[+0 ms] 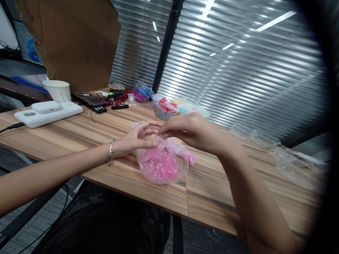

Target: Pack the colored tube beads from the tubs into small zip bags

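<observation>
A round clear plastic bowl [144, 176] stands near the table's front edge with many small shiny pink pieces [162, 167] in it. Over its far rim lies a thin clear plastic bag [173, 145], with more pink bits in its right end. My left hand [137, 138], with bracelets at the wrist, curls its thumb and fingers about the bag's upper left edge. From the right, my right hand [189, 130] pinches the bag's top close to the left fingertips. The right fingertips are partly hidden behind the bag and hand.
Clear tubs with red pieces [167, 106] and blue and magenta pieces [143, 92] stand at the back. Clear plastic containers [293, 169] lie at the right. A paper cup [57, 91], a white power bank [49, 114] and a cardboard sheet [74, 42] are at the left.
</observation>
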Tool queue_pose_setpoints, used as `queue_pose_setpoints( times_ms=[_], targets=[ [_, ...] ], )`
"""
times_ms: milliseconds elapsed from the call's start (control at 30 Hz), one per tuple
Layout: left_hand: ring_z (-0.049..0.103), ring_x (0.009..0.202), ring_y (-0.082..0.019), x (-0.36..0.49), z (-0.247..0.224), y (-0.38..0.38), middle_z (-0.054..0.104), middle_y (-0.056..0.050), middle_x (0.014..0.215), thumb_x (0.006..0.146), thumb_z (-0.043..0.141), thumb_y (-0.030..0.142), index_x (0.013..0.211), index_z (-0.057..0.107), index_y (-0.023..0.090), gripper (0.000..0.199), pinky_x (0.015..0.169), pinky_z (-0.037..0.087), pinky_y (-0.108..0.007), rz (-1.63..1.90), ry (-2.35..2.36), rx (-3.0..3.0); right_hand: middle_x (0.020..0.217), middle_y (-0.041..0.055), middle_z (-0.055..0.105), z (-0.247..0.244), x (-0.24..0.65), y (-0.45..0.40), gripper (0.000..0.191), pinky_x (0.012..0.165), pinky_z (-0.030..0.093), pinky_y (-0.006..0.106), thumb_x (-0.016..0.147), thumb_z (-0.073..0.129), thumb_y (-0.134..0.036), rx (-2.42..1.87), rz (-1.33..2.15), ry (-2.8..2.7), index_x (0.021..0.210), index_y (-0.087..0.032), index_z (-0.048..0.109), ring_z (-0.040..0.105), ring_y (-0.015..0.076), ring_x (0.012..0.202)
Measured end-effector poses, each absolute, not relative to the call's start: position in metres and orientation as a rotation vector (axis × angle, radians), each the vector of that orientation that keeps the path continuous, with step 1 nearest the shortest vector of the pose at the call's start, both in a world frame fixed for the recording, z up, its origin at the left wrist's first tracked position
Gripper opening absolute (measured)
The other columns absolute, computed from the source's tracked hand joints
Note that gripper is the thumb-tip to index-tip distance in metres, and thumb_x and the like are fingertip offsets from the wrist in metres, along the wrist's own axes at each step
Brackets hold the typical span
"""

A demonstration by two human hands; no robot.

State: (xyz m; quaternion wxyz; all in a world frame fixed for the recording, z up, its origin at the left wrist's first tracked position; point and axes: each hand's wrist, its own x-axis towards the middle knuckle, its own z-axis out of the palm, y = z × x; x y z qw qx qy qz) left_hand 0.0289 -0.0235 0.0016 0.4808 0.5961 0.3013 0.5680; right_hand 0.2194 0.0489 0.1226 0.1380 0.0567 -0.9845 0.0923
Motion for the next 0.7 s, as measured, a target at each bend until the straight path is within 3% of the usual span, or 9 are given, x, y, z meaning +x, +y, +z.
queue_pose_setpoints(
  times_ms=[333,700],
  targets=[
    [0.056,0.115,-0.025,0.0305,0.0036,-0.0242,0.062,-0.006,0.119,0.071,0.078,0.022,0.122,0.051,0.025,0.057,0.093,0.045,-0.035,1.390,0.765,1.413,0.099,0.0033,0.070,0.1238,0.2223,0.0542,0.021,0.074,0.045,0.024,0.094,0.053,-0.016,0.167,0.390,-2.864,0.109,-0.018,0.067,0.062,0.0122,0.085],
    [0.053,0.119,-0.022,0.0272,0.0010,-0.0222,0.060,-0.006,0.123,0.072,0.077,0.021,0.122,0.053,0.025,0.056,0.096,0.044,-0.034,1.371,0.733,1.485,0.094,0.0017,0.068,0.1259,0.2235,0.0499,0.016,0.070,0.043,0.024,0.093,0.054,-0.021,0.074,0.451,-2.967,0.106,-0.018,0.064,0.061,0.0123,0.082]
  ],
)
